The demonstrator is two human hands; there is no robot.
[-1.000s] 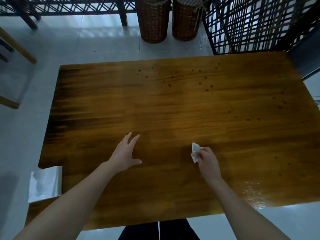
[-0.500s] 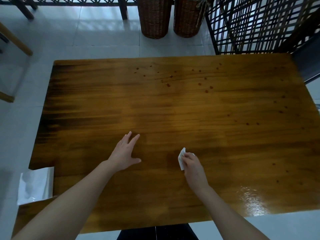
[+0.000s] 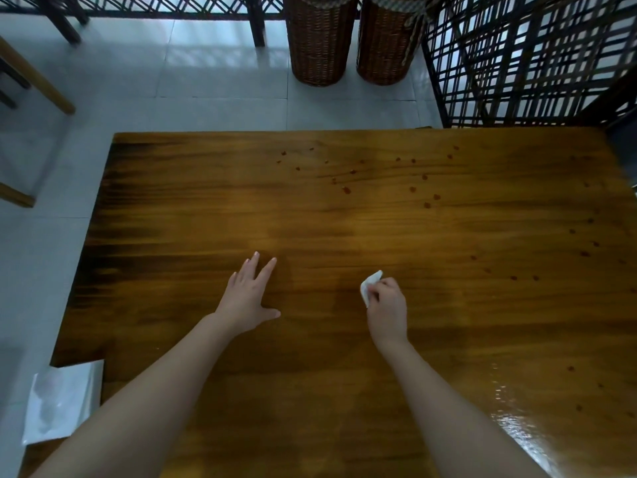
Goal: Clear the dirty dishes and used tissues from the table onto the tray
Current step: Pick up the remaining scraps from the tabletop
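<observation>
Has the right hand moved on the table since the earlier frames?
Yes. The right hand, pinching a tissue, has shifted left across the table, judged against the dark spots near its far edge, closing on the flat left hand.

Wooden bench seen from above. The left hand lies flat on the bench, fingers straight and spread. To its right, the right hand pinches a small white tissue against the surface. Dark red spots dot the bench beyond the hands. A white packet overhangs the bench's near left corner. Two wicker baskets stand on the floor past the far edge.
</observation>
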